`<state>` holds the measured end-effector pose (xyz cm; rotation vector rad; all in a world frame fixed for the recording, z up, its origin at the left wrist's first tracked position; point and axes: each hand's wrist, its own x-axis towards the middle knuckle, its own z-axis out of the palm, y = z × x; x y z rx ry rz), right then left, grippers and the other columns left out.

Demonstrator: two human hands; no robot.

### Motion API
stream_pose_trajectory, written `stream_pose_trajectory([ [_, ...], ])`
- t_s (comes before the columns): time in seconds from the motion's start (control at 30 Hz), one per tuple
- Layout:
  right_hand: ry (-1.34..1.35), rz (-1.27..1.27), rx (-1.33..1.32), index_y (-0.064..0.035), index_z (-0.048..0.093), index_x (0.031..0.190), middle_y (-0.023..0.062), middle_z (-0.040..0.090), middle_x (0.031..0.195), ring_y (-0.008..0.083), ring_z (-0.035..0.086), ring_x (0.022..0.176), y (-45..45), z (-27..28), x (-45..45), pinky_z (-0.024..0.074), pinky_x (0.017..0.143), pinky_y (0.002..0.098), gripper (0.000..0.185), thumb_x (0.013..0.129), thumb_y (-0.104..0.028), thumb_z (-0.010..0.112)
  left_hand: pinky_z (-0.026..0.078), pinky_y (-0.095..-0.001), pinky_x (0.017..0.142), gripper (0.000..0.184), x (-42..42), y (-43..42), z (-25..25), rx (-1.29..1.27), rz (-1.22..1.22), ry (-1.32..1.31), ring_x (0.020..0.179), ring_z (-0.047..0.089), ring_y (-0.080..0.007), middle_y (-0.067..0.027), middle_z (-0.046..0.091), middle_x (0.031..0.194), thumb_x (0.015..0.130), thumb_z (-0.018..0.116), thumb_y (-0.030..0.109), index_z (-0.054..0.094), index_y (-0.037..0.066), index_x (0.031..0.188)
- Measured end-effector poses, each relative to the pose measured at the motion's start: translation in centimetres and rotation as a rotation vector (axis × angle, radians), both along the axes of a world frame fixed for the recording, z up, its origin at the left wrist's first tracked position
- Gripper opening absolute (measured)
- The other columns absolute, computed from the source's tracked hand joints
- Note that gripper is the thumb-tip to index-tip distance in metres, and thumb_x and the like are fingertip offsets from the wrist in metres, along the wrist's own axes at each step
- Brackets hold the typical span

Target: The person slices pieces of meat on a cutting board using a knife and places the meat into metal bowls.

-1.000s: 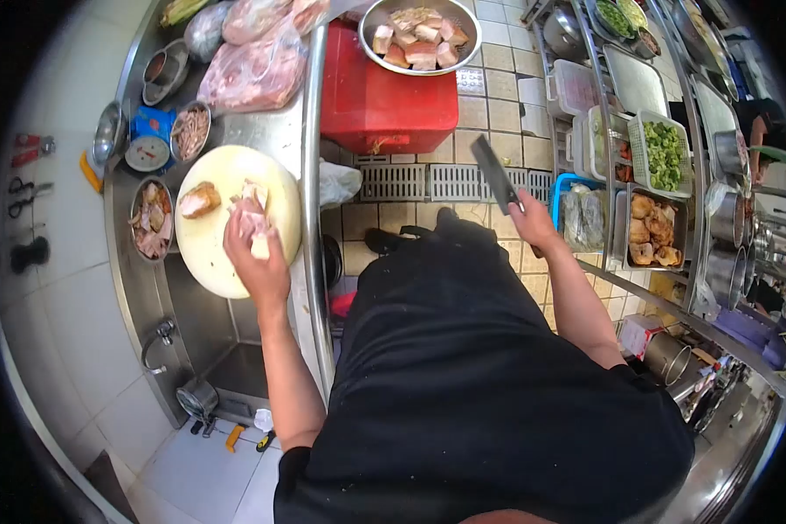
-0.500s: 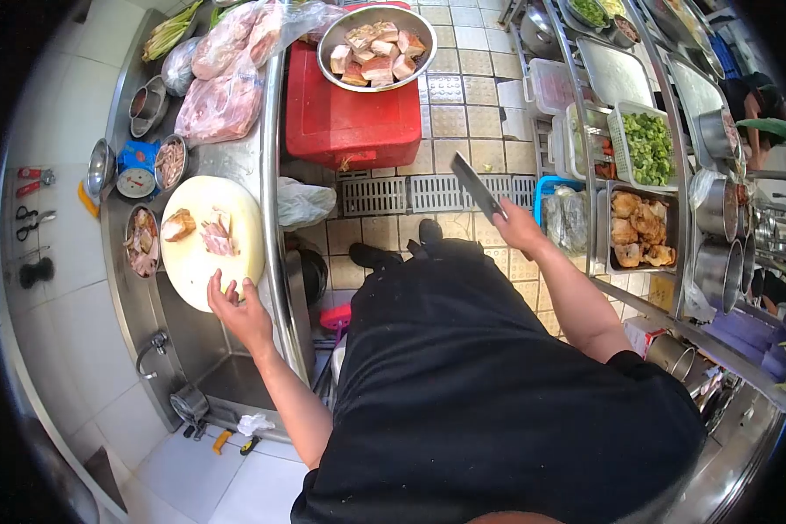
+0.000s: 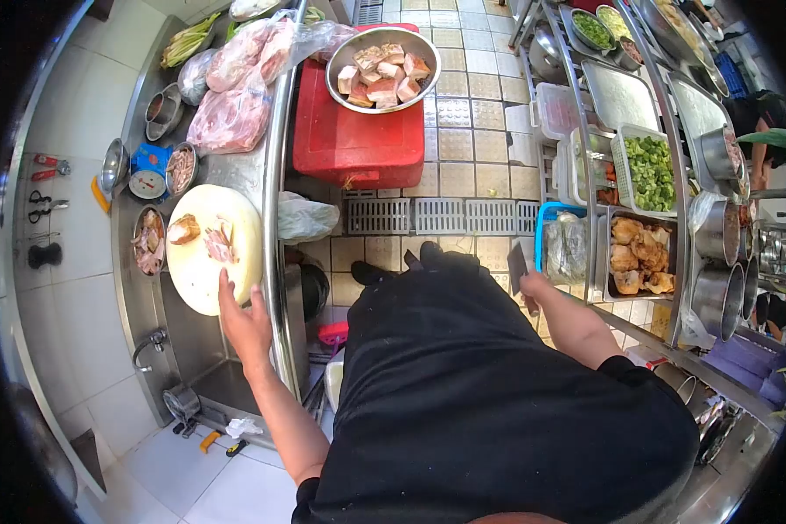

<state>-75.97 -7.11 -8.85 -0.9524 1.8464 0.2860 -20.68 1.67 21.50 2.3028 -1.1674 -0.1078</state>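
Note:
My left hand [image 3: 246,327] is open, fingers apart, at the near edge of the round cutting board [image 3: 203,284], with nothing in it. Just beyond its fingertips lie meat pieces [image 3: 220,243] on the board, and a browned chunk of meat [image 3: 183,230] rests left of them. My right hand [image 3: 537,290] is closed around the handle of a cleaver [image 3: 517,265], held over the tiled floor beside the shelf rack. A bowl of meat scraps [image 3: 148,243] stands left of the board, near a blue scale [image 3: 148,175].
A steel bowl of cubed pork [image 3: 382,103] sits on a red box [image 3: 358,144]. Bagged meat [image 3: 227,118] lies on the steel counter. At right, racks hold chopped greens [image 3: 649,175] and a tray of browned meat [image 3: 642,253]. Another person's arm shows at the far right.
My left hand has let go of the meat on the board and drawn back towards me. My right hand has lowered and pulled the cleaver closer, its blade now more upright in view.

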Motion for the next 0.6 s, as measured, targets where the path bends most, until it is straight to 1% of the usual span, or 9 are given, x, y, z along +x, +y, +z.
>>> stream_pose_trajectory([
  [0.03,-0.048,0.014,0.08,0.009,0.064,0.085,0.0185,0.066,0.068,0.0298,0.067,0.054,0.9,-2.7,-1.3,0.0533,0.049,0.0462,0.024,0.088,-0.01,0.051,0.045,-0.0429,0.108,0.057,-1.2,-1.5,1.9,0.073,-0.105,-0.071,0.127,0.058,-0.0389,-0.0274,0.052,0.144,0.095,0.066,0.012,0.045,-0.002,0.146],
  [0.1,-0.063,-0.046,0.163,0.0061,0.065,0.068,0.0241,0.066,0.064,0.0348,0.063,0.045,2.1,-3.8,-1.8,0.0518,0.045,0.0494,0.028,0.086,-0.006,0.047,0.043,-0.0429,0.109,0.057,-3.8,-4.2,6.1,0.123,-0.23,-0.133,0.129,0.056,-0.0391,-0.0283,0.052,0.143,0.095,0.066,0.013,0.046,-0.003,0.146],
  [0.13,-0.068,-0.056,0.156,0.0061,0.065,0.068,0.0241,0.066,0.064,0.0348,0.063,0.045,2.3,-3.6,-1.7,0.0518,0.045,0.0494,0.028,0.086,-0.006,0.047,0.042,-0.043,0.11,0.058,-5.3,-5.5,8.2,0.176,-0.35,-0.192,0.131,0.054,-0.0393,-0.0291,0.052,0.143,0.095,0.066,0.014,0.046,-0.004,0.146],
  [0.23,-0.168,-0.224,0.164,0.0054,0.064,0.067,0.0232,0.064,0.061,0.0358,0.062,0.043,3.7,-3.4,-1.9,0.0495,0.043,0.0507,0.026,0.084,-0.006,0.048,0.041,-0.0449,0.111,0.06,-10.1,-8.2,13.1,0.196,-0.465,-0.306,0.133,0.052,-0.0399,-0.0279,0.053,0.142,0.093,0.067,0.015,0.046,-0.004,0.146],
  [0.3,-0.173,-0.352,0.142,0.0055,0.063,0.066,0.0219,0.061,0.057,0.0373,0.06,0.041,3.8,-4.3,-1.7,0.0476,0.041,0.0521,0.026,0.083,-0.006,0.048,0.042,-0.0449,0.11,0.059,-13.0,-10.2,15.1,0.006,-0.636,-0.427,0.132,0.053,-0.0405,-0.0251,0.055,0.142,0.092,0.068,0.017,0.049,-0.003,0.144],
  [0.33,-0.166,-0.392,0.077,0.0058,0.062,0.066,0.0216,0.06,0.057,0.0372,0.059,0.042,3.9,-4.0,-1.1,0.047,0.041,0.0518,0.025,0.083,-0.005,0.048,0.042,-0.0449,0.11,0.059,-14.1,-11.0,15.6,0.006,-0.645,-0.427,0.132,0.053,-0.0405,-0.0251,0.055,0.142,0.092,0.068,0.017,0.049,-0.003,0.144],
  [0.4,-0.185,-0.388,0.096,0.0051,0.062,0.066,0.0218,0.06,0.059,0.0367,0.059,0.044,3.9,-3.9,-0.8,0.0472,0.042,0.0514,0.024,0.083,-0.004,0.048,0.043,-0.0445,0.109,0.059,-15.9,-12.1,16.2,0.116,-0.839,-0.461,0.129,0.054,-0.0409,-0.0251,0.055,0.141,0.091,0.069,0.019,0.05,-0.005,0.141],
  [0.53,-0.201,-0.438,0.075,0.0042,0.059,0.072,0.0201,0.06,0.063,0.0335,0.059,0.049,2.9,-2.0,1.0,0.0484,0.045,0.0496,0.021,0.087,-0.006,0.048,0.042,-0.0438,0.111,0.057,-17.7,-13.8,15.6,0.229,-0.936,-0.49,0.125,0.057,-0.039,-0.0296,0.058,0.134,0.096,0.063,0.028,0.052,-0.013,0.134],
  [0.6,-0.206,-0.475,0.074,0.0044,0.058,0.075,0.0194,0.059,0.063,0.0328,0.059,0.048,2.9,-2.2,1.2,0.0483,0.044,0.0492,0.02,0.088,-0.006,0.047,0.042,-0.0436,0.109,0.056,-18.1,-14.8,15.9,0.216,-0.939,-0.5,0.123,0.057,-0.039,-0.0295,0.059,0.133,0.096,0.064,0.028,0.053,-0.013,0.133],
])
